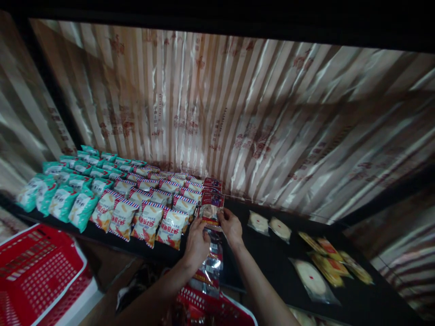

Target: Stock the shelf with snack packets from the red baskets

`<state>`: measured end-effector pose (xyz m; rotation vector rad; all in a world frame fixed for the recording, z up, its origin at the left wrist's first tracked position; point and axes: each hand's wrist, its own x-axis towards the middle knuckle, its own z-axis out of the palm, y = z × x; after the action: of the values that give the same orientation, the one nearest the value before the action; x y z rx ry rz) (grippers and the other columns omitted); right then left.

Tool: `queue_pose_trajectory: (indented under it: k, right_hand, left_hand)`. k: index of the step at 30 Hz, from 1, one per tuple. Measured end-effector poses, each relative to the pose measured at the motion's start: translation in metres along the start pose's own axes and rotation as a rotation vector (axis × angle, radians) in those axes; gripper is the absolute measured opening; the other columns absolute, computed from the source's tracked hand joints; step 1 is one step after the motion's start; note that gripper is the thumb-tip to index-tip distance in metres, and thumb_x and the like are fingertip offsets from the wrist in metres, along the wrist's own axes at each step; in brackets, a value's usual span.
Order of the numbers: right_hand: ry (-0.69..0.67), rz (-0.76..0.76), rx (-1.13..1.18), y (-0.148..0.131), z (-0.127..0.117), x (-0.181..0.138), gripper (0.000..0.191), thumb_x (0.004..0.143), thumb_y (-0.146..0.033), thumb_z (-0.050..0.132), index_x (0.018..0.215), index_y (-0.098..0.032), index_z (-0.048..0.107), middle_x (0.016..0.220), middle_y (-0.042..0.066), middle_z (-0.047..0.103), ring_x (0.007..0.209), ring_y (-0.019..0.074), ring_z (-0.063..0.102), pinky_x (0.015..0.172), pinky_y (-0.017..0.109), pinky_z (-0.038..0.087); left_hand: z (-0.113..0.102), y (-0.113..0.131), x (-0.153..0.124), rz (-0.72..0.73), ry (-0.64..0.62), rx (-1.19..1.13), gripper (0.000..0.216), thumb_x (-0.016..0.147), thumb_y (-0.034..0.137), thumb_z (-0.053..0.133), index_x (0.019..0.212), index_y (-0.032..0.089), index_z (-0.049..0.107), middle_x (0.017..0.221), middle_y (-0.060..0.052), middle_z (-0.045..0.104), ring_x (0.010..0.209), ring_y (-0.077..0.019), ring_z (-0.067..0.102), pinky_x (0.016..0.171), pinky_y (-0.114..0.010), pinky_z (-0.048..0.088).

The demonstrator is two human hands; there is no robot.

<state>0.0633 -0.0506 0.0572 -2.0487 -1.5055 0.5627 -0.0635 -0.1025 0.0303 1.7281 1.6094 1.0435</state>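
A dark red snack packet with a picture on its front lies between my hands at the right end of the snack rows. My right hand pinches its right edge. My left hand is closed at its lower left side, with the fingers partly hidden. Below, shiny red and clear packets hang over the shelf's front edge; I cannot tell whether they are joined to the upper one. More dark red packets stand behind it, against the back.
Left of my hands stand rows of white-and-orange snack bags and teal bags. Round flat packs and yellow packs lie on the black shelf. Red baskets stand below; pleated sheeting hangs behind.
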Motion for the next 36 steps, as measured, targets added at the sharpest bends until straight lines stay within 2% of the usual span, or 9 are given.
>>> queue_pose_trajectory:
  k: [4,11,15,20,30,33,36]
  right_hand:
    - [0.005,0.027,-0.059,-0.005,0.002,0.004,0.039,0.083,-0.040,0.038,0.109,-0.022,0.061,0.097,0.007,0.070,0.090,0.0204,0.064,0.071,0.026,0.044]
    - [0.038,-0.010,-0.117,-0.005,0.009,0.007,0.048,0.083,-0.039,0.037,0.124,-0.019,0.049,0.101,0.009,0.068,0.089,0.0238,0.063,0.069,0.032,0.045]
    - [0.101,-0.091,-0.209,-0.003,0.009,0.003,0.047,0.082,-0.037,0.037,0.123,-0.019,0.052,0.100,0.011,0.067,0.092,0.0241,0.061,0.075,0.033,0.044]
    - [0.144,-0.136,-0.273,-0.003,0.008,-0.001,0.044,0.083,-0.036,0.037,0.119,-0.020,0.057,0.099,0.012,0.066,0.094,0.0242,0.058,0.084,0.034,0.041]
    - [0.157,-0.169,-0.166,0.005,0.014,-0.002,0.044,0.082,-0.033,0.039,0.116,-0.015,0.058,0.111,0.013,0.062,0.104,0.0258,0.054,0.092,0.037,0.037]
    - [0.212,-0.199,-0.108,0.008,0.014,-0.003,0.042,0.081,-0.032,0.039,0.112,-0.014,0.060,0.113,0.013,0.060,0.106,0.0253,0.052,0.093,0.037,0.037]
    - [0.292,-0.241,0.008,0.014,0.011,-0.008,0.042,0.080,-0.033,0.039,0.109,-0.013,0.061,0.117,0.015,0.058,0.110,0.0259,0.050,0.094,0.040,0.037]
  left_hand:
    - [0.005,-0.005,0.005,-0.003,0.001,0.039,0.045,0.072,0.008,0.044,0.115,0.006,0.057,0.129,-0.016,0.052,0.126,-0.0247,0.040,0.109,-0.037,0.030]
    - [0.016,-0.016,0.004,0.012,0.083,-0.008,0.044,0.070,0.007,0.047,0.112,0.012,0.059,0.127,-0.014,0.054,0.126,-0.0272,0.041,0.107,-0.044,0.033]
    - [0.016,-0.016,0.005,0.040,0.103,-0.021,0.045,0.070,0.007,0.046,0.111,0.014,0.060,0.126,-0.012,0.055,0.126,-0.0271,0.041,0.107,-0.046,0.033]
    - [0.014,-0.013,0.005,0.067,0.065,0.091,0.042,0.073,0.008,0.043,0.111,0.010,0.060,0.126,-0.015,0.053,0.126,-0.0285,0.040,0.107,-0.046,0.033]
    - [0.009,-0.007,0.000,0.098,0.056,0.167,0.040,0.075,0.007,0.041,0.110,0.008,0.060,0.128,-0.017,0.051,0.126,-0.0296,0.038,0.105,-0.047,0.033]
    - [0.002,0.001,-0.006,0.108,0.090,0.113,0.035,0.074,0.007,0.043,0.101,0.013,0.065,0.125,-0.014,0.053,0.126,-0.0291,0.037,0.105,-0.049,0.033]
    - [-0.014,0.023,-0.016,0.124,0.096,-0.045,0.024,0.076,0.012,0.047,0.084,0.018,0.069,0.110,-0.011,0.061,0.114,-0.0268,0.048,0.100,-0.047,0.037]
